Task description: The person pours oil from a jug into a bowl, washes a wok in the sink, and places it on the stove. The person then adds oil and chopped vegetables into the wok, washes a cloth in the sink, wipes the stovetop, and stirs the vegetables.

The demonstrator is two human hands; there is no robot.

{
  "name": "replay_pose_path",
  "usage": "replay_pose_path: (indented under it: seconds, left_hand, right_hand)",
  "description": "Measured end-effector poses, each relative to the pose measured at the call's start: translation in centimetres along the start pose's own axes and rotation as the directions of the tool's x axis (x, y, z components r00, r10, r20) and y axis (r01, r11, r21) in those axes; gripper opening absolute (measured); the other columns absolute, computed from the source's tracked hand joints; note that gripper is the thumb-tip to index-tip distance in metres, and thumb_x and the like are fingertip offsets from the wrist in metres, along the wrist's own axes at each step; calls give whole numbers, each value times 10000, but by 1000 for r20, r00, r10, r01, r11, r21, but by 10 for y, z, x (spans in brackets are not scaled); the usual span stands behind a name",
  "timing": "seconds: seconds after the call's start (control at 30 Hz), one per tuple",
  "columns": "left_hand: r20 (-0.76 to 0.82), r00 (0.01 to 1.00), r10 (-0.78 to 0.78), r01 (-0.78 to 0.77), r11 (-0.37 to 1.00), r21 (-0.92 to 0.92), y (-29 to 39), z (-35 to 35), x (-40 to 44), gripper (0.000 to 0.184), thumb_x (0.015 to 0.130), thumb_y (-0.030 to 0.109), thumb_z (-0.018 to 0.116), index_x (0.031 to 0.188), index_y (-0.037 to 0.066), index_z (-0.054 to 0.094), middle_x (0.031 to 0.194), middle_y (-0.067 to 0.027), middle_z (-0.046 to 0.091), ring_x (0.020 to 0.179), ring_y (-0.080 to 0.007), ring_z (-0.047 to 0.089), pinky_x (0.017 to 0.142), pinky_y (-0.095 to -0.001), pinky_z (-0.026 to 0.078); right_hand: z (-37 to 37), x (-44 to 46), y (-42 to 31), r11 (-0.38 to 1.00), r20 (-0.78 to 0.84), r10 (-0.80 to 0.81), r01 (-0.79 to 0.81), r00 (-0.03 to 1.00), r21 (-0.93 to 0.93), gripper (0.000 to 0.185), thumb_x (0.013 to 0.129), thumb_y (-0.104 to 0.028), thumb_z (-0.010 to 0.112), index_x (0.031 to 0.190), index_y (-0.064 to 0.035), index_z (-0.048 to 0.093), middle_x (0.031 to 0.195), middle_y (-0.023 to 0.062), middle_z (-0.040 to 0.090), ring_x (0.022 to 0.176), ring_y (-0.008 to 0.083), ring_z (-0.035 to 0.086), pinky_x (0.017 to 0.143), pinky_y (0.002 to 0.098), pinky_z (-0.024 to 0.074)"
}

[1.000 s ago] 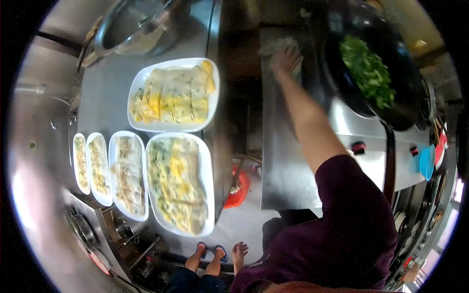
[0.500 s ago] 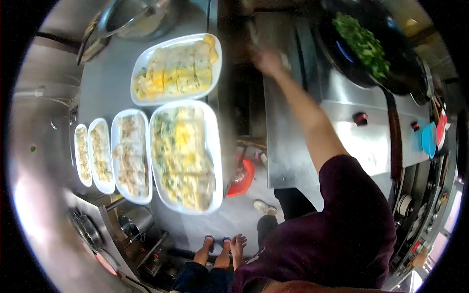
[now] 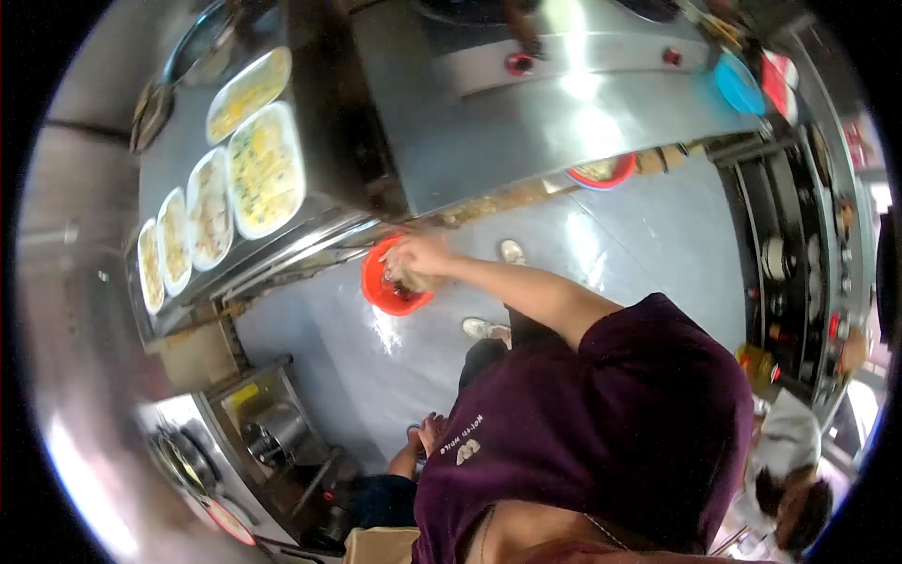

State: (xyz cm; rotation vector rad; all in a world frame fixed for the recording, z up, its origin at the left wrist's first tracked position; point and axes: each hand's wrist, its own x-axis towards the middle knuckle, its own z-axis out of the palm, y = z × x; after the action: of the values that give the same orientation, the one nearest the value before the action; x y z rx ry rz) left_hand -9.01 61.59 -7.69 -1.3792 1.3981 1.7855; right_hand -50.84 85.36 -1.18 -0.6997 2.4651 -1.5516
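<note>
My right hand (image 3: 423,258) reaches down over the red bucket (image 3: 376,288), closed round a pale crumpled cloth (image 3: 413,280). The cloth is partly hidden by my fingers and slightly blurred. Something inside the bucket shows only dimly. By my side, near the lower left of my purple shirt, hangs my left hand (image 3: 432,430), its fingers loosely apart with nothing visible in them.
Several white dishes of sliced filled rolls (image 3: 268,169) stand on the steel counter at left. A steel stovetop (image 3: 507,122) runs across the top, with a blue bowl (image 3: 738,83) at its right. Another red basin (image 3: 606,172) sits below it. A person (image 3: 789,442) is at lower right.
My right hand has come down from beside the stove to the red bucket. My view has swung, so the dishes look smaller and the wok of greens has left view.
</note>
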Motion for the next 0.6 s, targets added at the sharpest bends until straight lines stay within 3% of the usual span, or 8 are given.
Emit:
replay_pose_path:
  seconds: [0.07,0.17,0.2,0.23,0.27,0.37,0.47,0.6]
  left_hand:
    - [28,997,-73,76,989,-124,-30,-18,21,385,810,257,494,1093,3,439,985,-201,533,840,-306,546,698,-388,482]
    - [81,994,-69,67,997,27,-16,-3,37,392,801,270,495,1089,7,446,974,-195,537,834,-303,549,717,-411,474]
    - [102,992,79,-92,987,133,-15,12,40,384,788,285,492,1074,29,470,946,-163,553,813,-275,556,680,-402,468]
    - [-97,995,-22,42,979,200,3,43,32,338,789,282,484,1039,56,499,892,-115,575,765,-232,564,614,-365,456]
    - [-59,998,17,-7,986,166,30,85,5,321,792,281,479,1024,62,505,871,-98,581,742,-218,564,597,-355,448]
    - [80,995,57,-71,980,184,47,147,23,299,801,293,472,998,72,513,837,-76,586,707,-204,570,588,-356,445]
    - [120,985,124,-158,930,332,63,265,10,319,822,312,458,1004,54,507,843,-85,585,704,-203,575,588,-336,452]
    - [427,808,407,-589,586,557,74,426,10,278,852,251,434,972,10,503,831,-100,577,716,-172,564,590,-281,451]
  right_hand:
    - [-40,0,-40,996,-48,-3,-2,999,-92,155,761,-207,467,803,-174,612,870,52,541,818,247,531,729,386,425]
    - [-87,18,-42,848,-116,-110,32,987,-529,212,664,-152,505,848,-148,611,941,-9,522,986,218,431,821,352,325]
    - [-83,30,-10,866,-245,-66,-67,967,-496,221,675,-161,494,862,-150,611,960,-4,513,995,224,422,829,353,319]
    - [-97,23,8,746,-259,-122,-84,958,-661,222,690,-170,486,870,-156,613,988,1,504,1016,234,406,835,372,315]
    - [-112,16,26,595,-272,-178,-117,946,-795,224,704,-179,477,879,-163,616,1016,5,495,1037,244,389,841,391,311]
    - [-189,-38,53,641,-111,81,-137,990,-755,222,730,-163,457,888,-151,614,1066,16,482,1063,263,377,843,432,306]
    - [-293,-100,96,586,-208,327,-371,922,-721,252,669,-174,548,912,-135,604,1095,50,471,1128,274,340,815,447,329]
    - [-440,-201,134,417,-500,363,-617,786,-667,339,610,-190,609,944,-145,579,1103,50,458,1134,258,348,775,425,348]
